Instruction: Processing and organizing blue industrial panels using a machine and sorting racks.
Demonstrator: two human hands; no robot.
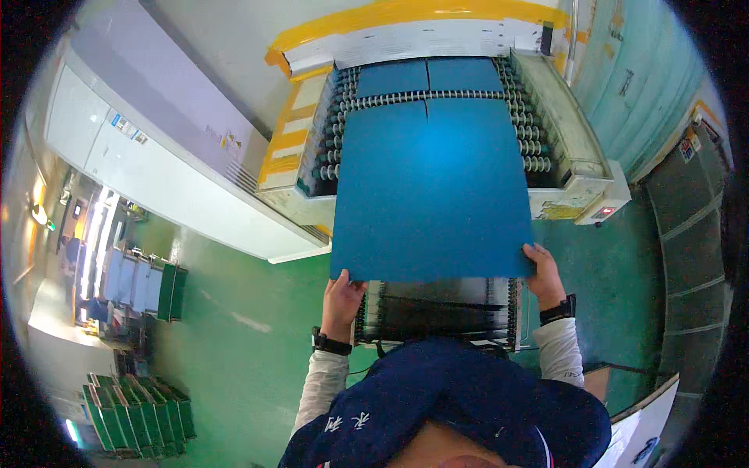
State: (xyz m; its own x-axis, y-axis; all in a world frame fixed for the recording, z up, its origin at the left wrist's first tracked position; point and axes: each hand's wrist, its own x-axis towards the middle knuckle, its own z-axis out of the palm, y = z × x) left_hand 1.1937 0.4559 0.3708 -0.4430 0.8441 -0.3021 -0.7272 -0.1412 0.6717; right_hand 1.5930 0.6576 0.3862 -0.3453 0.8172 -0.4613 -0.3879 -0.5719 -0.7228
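Observation:
A large blue rectangular sheet [433, 195] stretches from my hands to the rollers of a conveyor machine [589, 148]. My left hand [343, 303] grips its near left corner, thumb on top and fingers underneath. At the near right corner my right hand [544, 274] holds the same sheet by its edge. The far part of the sheet lies over the roller shafts. Beyond it, more blue panels [466, 76] rest on the rollers, with a narrow dark gap between them. Both wrists wear black bands.
Under the sheet's near edge stands a dark rack [437, 308] with toothed sides. A white cabinet [179, 179] runs along the left. Green racks [136, 413] stand at lower left. Dark grey panels [694, 257] line the right, and a small box with a red light [607, 211] juts from the machine.

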